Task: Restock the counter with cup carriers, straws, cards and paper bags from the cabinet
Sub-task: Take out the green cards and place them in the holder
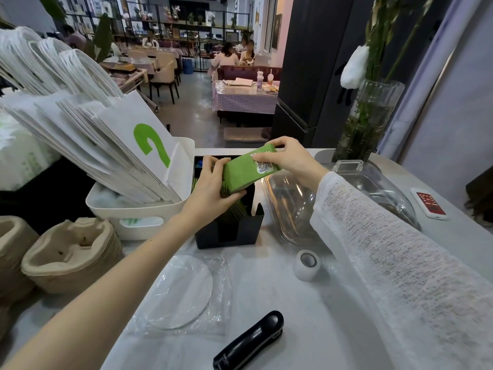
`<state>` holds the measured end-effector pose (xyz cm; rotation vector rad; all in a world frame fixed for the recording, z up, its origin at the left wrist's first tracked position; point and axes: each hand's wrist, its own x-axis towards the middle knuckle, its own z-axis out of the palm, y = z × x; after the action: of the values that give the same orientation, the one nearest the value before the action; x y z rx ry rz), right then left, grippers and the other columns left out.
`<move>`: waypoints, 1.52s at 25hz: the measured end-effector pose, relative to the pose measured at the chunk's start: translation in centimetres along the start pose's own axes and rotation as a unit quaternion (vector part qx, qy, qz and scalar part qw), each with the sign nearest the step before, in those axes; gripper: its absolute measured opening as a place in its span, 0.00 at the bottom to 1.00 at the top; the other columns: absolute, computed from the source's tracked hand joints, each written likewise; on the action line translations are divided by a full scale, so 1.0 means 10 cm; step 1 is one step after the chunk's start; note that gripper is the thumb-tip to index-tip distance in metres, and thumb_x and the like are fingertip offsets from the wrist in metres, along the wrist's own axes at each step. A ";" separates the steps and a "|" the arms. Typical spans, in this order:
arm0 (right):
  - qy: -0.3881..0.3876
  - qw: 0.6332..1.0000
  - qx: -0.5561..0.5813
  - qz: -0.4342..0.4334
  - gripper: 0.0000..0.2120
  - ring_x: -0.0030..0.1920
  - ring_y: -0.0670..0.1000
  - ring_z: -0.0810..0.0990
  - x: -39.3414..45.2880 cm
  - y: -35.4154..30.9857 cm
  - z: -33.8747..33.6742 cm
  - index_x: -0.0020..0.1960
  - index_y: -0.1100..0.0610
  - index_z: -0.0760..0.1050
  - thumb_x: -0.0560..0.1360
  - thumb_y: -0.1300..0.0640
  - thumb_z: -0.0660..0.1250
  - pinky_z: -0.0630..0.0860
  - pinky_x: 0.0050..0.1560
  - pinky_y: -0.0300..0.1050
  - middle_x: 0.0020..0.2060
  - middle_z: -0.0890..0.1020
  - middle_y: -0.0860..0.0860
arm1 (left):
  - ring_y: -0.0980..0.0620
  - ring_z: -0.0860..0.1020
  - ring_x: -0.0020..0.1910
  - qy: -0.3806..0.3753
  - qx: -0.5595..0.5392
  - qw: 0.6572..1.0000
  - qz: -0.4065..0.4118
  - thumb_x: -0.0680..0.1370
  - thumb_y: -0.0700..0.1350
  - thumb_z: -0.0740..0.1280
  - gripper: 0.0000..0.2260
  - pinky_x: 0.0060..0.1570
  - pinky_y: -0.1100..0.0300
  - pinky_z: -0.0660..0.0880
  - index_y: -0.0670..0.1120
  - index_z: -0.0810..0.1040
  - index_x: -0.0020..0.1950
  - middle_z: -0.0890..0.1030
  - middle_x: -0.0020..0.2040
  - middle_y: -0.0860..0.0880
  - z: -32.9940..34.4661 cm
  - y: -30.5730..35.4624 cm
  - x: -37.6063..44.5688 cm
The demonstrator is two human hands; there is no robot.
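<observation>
**Two hands on one stack of cards**

Both grip the green card stack (248,166) just above the black holder (229,231) on the tabletop (280,303). Square the edges, then lower it straight into the slot (probably behind cards already there). Left hand (210,188) clasps the near end; right hand (288,158) pinches the far end, wrist arched.
</observation>
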<state>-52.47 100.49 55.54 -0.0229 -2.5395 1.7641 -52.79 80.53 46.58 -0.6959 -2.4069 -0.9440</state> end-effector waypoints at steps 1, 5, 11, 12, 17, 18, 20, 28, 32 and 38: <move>-0.017 0.999 -0.028 -0.020 0.25 0.43 0.45 0.84 -0.01 -0.03 -0.03 0.62 0.60 0.72 0.69 0.57 0.78 0.78 0.34 0.31 0.50 0.83 0.54 | 0.57 0.68 0.55 0.002 0.000 1.000 0.005 0.70 0.56 0.74 0.32 0.60 0.65 0.67 0.45 0.67 0.69 0.65 0.59 0.48 0.00 0.00 0.00; -0.056 0.973 -0.180 -0.130 0.18 0.53 0.52 0.82 0.00 -0.18 -0.04 0.61 0.60 0.75 0.73 0.60 0.74 0.80 0.45 0.36 0.53 0.81 0.54 | 0.56 0.69 0.57 -0.014 -0.016 1.000 0.012 0.67 0.57 0.77 0.34 0.58 0.62 0.70 0.45 0.67 0.66 0.68 0.60 0.50 -0.01 0.00 0.00; -0.156 0.896 -0.351 -0.225 0.12 0.56 0.56 0.80 0.01 -0.44 0.02 0.57 0.62 0.74 0.75 0.65 0.70 0.80 0.56 0.55 0.54 0.80 0.57 | 0.49 0.68 0.65 -0.090 0.037 0.995 -0.028 0.67 0.54 0.77 0.39 0.64 0.50 0.68 0.46 0.64 0.73 0.74 0.65 0.51 0.00 -0.04 0.01; -0.171 0.875 -0.389 -0.234 0.11 0.57 0.57 0.79 0.03 -0.46 0.04 0.57 0.62 0.74 0.75 0.66 0.69 0.79 0.56 0.56 0.54 0.80 0.57 | 0.48 0.68 0.65 -0.093 0.037 0.994 -0.036 0.68 0.53 0.77 0.39 0.64 0.50 0.68 0.46 0.63 0.73 0.75 0.64 0.51 0.00 -0.04 0.01; -0.193 0.801 -0.503 -0.260 0.12 0.61 0.57 0.73 0.11 -0.42 0.15 0.58 0.57 0.75 0.76 0.65 0.67 0.70 0.64 0.57 0.55 0.79 0.52 | 0.49 0.71 0.63 -0.100 0.039 0.992 -0.060 0.69 0.50 0.77 0.40 0.62 0.53 0.68 0.46 0.60 0.75 0.78 0.61 0.51 0.00 -0.05 0.01; -0.197 0.791 -0.514 -0.266 0.12 0.60 0.56 0.73 0.12 -0.40 0.18 0.58 0.57 0.75 0.76 0.66 0.67 0.69 0.65 0.55 0.55 0.79 0.51 | 0.49 0.71 0.63 -0.101 0.040 0.992 -0.064 0.69 0.50 0.77 0.40 0.62 0.53 0.68 0.46 0.60 0.75 0.78 0.60 0.50 0.01 -0.05 0.02; -0.204 0.778 -0.524 -0.281 0.13 0.58 0.52 0.72 0.14 -0.37 0.24 0.58 0.57 0.75 0.75 0.67 0.67 0.70 0.62 0.52 0.54 0.78 0.52 | 0.48 0.72 0.62 -0.100 0.038 0.991 -0.076 0.69 0.48 0.77 0.40 0.62 0.52 0.69 0.46 0.60 0.74 0.79 0.60 0.50 0.02 -0.07 0.02; -0.237 0.754 -0.525 -0.314 0.17 0.53 0.49 0.67 0.23 -0.35 0.44 0.60 0.58 0.77 0.72 0.67 0.70 0.66 0.50 0.45 0.53 0.74 0.52 | 0.44 0.75 0.53 -0.093 0.038 0.991 -0.086 0.68 0.45 0.75 0.30 0.51 0.46 0.74 0.44 0.67 0.65 0.78 0.54 0.45 0.01 -0.06 0.03; -0.250 0.731 -0.554 -0.311 0.19 0.56 0.55 0.72 0.29 -0.33 0.51 0.60 0.57 0.79 0.70 0.67 0.73 0.72 0.53 0.52 0.50 0.72 0.49 | 0.44 0.73 0.51 -0.087 0.052 0.991 -0.089 0.68 0.45 0.74 0.27 0.49 0.48 0.72 0.43 0.68 0.63 0.78 0.53 0.45 0.01 -0.04 0.02; -0.253 0.751 -0.546 -0.274 0.10 0.45 0.52 0.77 0.34 -0.32 0.68 0.48 0.52 0.80 0.70 0.65 0.72 0.74 0.39 0.39 0.41 0.77 0.47 | 0.44 0.72 0.52 -0.098 0.089 0.987 -0.092 0.69 0.41 0.72 0.20 0.51 0.48 0.71 0.43 0.74 0.60 0.78 0.53 0.45 0.01 -0.06 0.03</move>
<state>-56.19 93.12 56.32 1.1272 -3.0105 -0.0796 -53.38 80.31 46.35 -0.5297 -2.7268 -0.7455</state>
